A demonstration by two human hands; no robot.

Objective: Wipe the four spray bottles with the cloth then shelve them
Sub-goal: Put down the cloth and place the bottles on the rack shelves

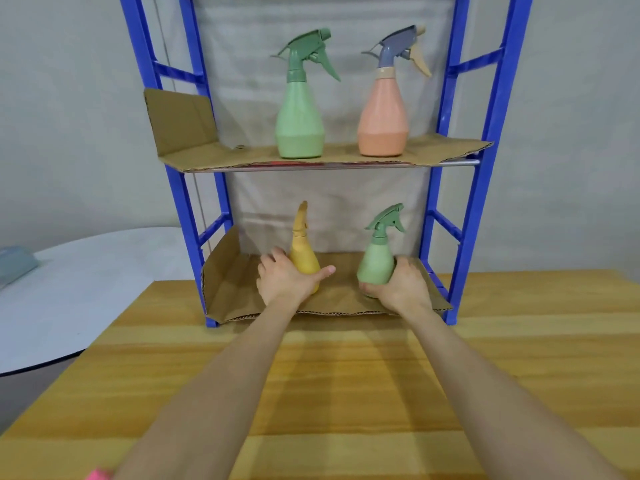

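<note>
1. Wooden table point(346, 393) fronts the blue rack point(485, 98); big green bottle point(299, 123) and pink bottle point(382, 119) stand on the top shelf.
2. Left hand point(282, 278) curls round the yellow bottle point(304, 252), thumb out; right hand point(405, 285) wraps the small green bottle point(375, 263).
3. I read both as upright on the bottom shelf point(235, 282), each just ahead of its own palm.

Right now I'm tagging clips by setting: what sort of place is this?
Probably a staged practice setup in a plain room, not a shop: a small blue rack lined with cardboard stands on a wooden table, holding only spray bottles, before a bare grey wall.
</note>
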